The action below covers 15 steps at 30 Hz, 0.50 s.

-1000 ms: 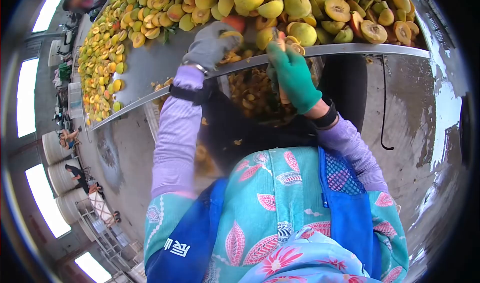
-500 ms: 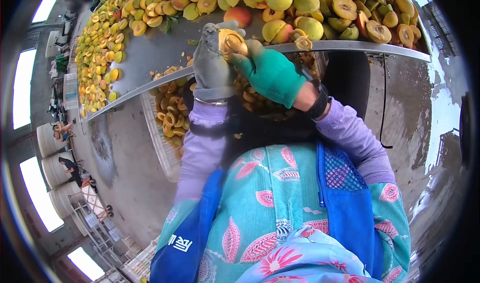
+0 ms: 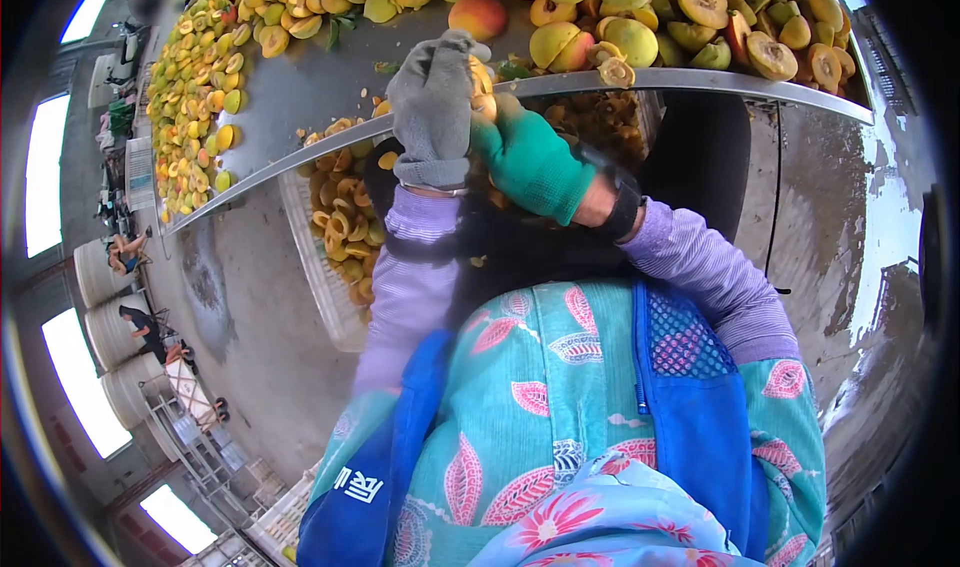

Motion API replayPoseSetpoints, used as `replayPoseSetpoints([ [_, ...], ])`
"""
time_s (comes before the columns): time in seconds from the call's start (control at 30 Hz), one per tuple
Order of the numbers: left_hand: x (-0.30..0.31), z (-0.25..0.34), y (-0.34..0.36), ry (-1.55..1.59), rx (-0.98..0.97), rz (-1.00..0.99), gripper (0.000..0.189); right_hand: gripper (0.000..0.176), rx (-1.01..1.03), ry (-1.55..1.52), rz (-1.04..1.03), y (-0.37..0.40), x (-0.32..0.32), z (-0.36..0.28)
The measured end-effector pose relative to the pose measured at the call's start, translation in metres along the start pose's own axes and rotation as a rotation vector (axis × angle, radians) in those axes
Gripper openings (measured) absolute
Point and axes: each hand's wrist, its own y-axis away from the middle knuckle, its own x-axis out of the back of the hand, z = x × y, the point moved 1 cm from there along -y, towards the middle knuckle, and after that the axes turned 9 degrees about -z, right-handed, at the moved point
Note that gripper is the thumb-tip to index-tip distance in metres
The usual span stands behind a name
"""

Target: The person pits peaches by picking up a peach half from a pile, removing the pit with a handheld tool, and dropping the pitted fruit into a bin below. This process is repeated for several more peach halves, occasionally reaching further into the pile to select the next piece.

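Note:
My left hand (image 3: pixel 432 107), in a grey glove, is wrapped round a yellow-orange fruit piece (image 3: pixel 481 89) just above the metal table's rim (image 3: pixel 560 84). Against the lower right side of that piece rests my right hand (image 3: pixel 530 157), in a green glove with its fingers bent and pressed in. The glove hides what its fingertips hold, if anything. On the table just beyond my hands lies a whole red-orange fruit (image 3: pixel 478 17), with cut halves and a green fruit (image 3: pixel 630 43) to its right.
Many fruit halves (image 3: pixel 200 97) cover the table's left part. Under the rim stands a white crate (image 3: pixel 318 267) of cut fruit, with more fruit pieces below my hands. Seated people (image 3: pixel 143 329) and large pale tubs (image 3: pixel 115 332) are far left.
My left hand has turned so its back covers more of the fruit piece, whose cut face showed before. My right hand has moved slightly down. The whole view has shifted a little.

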Motion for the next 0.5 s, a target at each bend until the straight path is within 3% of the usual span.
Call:
replayPoseSetpoints([
  [0.07,0.005,0.008,-0.003,-0.201,-0.008,-0.127,0.028,0.042,-0.030,-0.058,0.008,0.000,-0.004,0.005],
  [0.17,0.013,0.011,-0.008,-0.656,-0.366,-0.307,0.027,0.042,-0.029,-0.182,0.029,-0.003,-0.013,0.008],
  [0.27,0.007,0.003,-0.003,0.027,0.052,-0.123,0.028,0.042,-0.010,-0.208,0.028,-0.002,-0.008,-0.001],
  [0.33,-0.001,0.006,0.002,0.227,0.048,-0.014,0.030,0.042,0.024,-0.126,-0.012,-0.004,0.001,-0.001],
  [0.37,-0.005,0.007,0.004,0.333,0.043,0.047,0.032,0.042,0.049,-0.071,0.064,-0.003,0.000,-0.002],
  [0.43,-0.009,0.007,0.007,0.282,-0.029,0.074,0.031,0.042,0.103,0.040,0.211,-0.001,-0.005,-0.006],
  [0.5,-0.008,0.008,0.006,0.243,-0.098,0.106,0.030,0.042,0.089,0.098,0.194,-0.002,-0.003,-0.011],
])
